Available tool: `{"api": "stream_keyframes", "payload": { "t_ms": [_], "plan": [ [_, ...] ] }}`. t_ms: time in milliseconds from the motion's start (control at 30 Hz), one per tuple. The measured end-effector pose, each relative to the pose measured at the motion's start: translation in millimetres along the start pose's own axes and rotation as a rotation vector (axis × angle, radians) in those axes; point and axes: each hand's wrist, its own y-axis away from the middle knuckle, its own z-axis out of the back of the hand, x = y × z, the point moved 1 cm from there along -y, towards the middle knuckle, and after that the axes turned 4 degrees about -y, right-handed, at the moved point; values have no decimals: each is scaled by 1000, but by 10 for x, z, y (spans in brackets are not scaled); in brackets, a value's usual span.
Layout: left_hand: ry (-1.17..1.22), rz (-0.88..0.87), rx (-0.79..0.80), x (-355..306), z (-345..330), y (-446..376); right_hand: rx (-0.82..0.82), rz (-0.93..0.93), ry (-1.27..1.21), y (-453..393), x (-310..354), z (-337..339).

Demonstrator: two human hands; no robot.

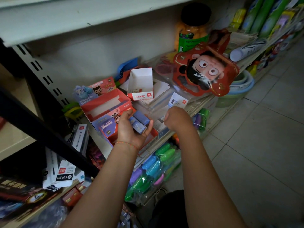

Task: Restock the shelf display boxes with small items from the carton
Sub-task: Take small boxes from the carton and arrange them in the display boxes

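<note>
**A:** What is the person's left hand (131,130) doing?

**B:** It lies palm up over the front red display box (118,129) on the shelf (194,104), its fingers (148,127) curled under a small stack of blue packets (139,123). Two packets show plainly; a third may sit beneath them, though that is hard to tell.

**A:** And the right hand (176,118)?

**B:** It hangs just beside the left one, seen from the back, fingers bent downward. Whether it holds anything cannot be told (the fingertips are hidden).

**A:** How should the step go?

**B:** Probably best to lift one packet at a time with the right hand and stand each on edge in a row, labels forward, keeping the left palm level so the stack doesn't slide.

**A:** How many boxes?

**B:** Three open ones: the front red one under the hand, a taller red one (105,102) behind it, and a white one (140,84) further back, which looks almost empty.
</note>
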Motion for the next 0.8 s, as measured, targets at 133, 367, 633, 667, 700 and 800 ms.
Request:
{"api": "stream_keyframes", "payload": {
  "t_ms": [133, 367, 633, 667, 700, 800],
  "plan": [
    [20, 5, 3, 8, 0, 4, 8, -6, 82, 38, 22, 16],
    [67, 50, 68, -11, 46, 11, 25, 21, 30, 64, 60, 75],
    [166, 143, 170, -36, 88, 52, 139, 8, 139, 128, 109, 48],
    [167, 137, 166, -42, 93, 52, 155, 12, 150, 123, 110, 24],
    [168, 129, 164, -46, 96, 54, 162, 23, 153, 103, 114, -1],
    [172, 123, 160, -37, 124, 42, 202, 33, 175, 60, 129, -58]
  ]
}}
